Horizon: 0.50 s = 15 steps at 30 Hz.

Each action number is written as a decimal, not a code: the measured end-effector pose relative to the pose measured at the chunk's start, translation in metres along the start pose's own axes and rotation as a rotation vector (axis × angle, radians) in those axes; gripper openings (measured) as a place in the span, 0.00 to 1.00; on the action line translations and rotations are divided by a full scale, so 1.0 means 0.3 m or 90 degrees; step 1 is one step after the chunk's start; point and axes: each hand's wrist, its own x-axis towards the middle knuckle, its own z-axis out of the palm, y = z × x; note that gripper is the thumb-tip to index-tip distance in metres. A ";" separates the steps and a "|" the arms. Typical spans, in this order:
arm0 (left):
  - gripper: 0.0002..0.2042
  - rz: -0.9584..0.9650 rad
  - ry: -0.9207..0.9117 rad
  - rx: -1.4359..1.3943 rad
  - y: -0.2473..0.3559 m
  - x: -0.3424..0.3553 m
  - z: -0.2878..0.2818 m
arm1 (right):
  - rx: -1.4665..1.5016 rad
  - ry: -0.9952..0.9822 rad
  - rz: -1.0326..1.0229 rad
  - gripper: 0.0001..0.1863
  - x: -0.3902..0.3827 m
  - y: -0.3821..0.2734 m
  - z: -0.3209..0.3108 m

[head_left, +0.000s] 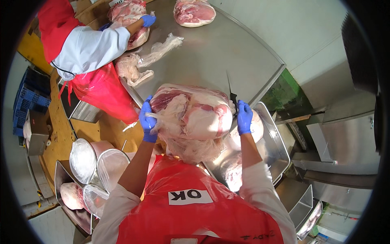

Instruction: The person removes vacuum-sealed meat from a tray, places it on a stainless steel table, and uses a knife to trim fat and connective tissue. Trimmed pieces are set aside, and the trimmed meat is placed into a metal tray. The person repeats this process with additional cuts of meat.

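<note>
The left grip (pixel 148 120), gloved in blue, is closed around the left end of a large cut of meat (pixel 203 107), with clear film (pixel 162 121) bunched against its fingers. The right grip (pixel 244 117) stands upright at the other end, its fingers fairly straight; how firmly it bears on the meat I cannot tell. The dark handle of a knife (pixel 233 98) is just beside those fingers, and whether they touch it is unclear.

The meat sits between both hands at the near edge of the steel counter (pixel 203 53), just beyond the red apron (pixel 178 215). I judge the handling to be partway along: much of the upper face looks bare, while film clings at the left and hangs loose below.

Farther out, a steel bin (pixel 282 138) to the right contains more meat (pixel 254 130). Crumpled plastic (pixel 162 49) lies on the counter to the left, near a co-worker (pixel 91 44) handling another piece (pixel 126 16). One more piece (pixel 195 13) rests at the far end.
</note>
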 end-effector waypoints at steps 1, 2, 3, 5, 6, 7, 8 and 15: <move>0.22 -0.020 0.018 0.007 -0.007 0.005 0.014 | -0.105 -0.019 -0.025 0.22 0.077 0.137 -0.054; 0.21 0.003 0.011 0.106 -0.016 0.007 0.002 | -0.298 0.019 -0.097 0.24 0.111 0.208 -0.067; 0.21 0.028 0.008 0.209 -0.023 0.011 -0.013 | -0.488 0.052 -0.175 0.26 0.139 0.248 -0.062; 0.20 0.057 0.045 0.302 -0.016 0.007 -0.040 | -0.610 -0.014 -0.076 0.31 0.167 0.262 -0.024; 0.19 0.061 0.075 0.287 -0.018 0.011 -0.039 | -0.606 -0.037 -0.084 0.31 0.185 0.265 0.002; 0.19 0.060 0.098 0.266 -0.031 0.018 -0.023 | -0.604 -0.051 -0.086 0.31 0.200 0.278 0.006; 0.19 0.031 0.151 0.249 -0.016 0.019 0.011 | -0.635 -0.034 -0.082 0.29 0.212 0.275 0.026; 0.19 -0.046 0.120 0.294 -0.015 0.098 0.093 | -1.064 -0.274 -0.274 0.12 0.388 0.418 -0.214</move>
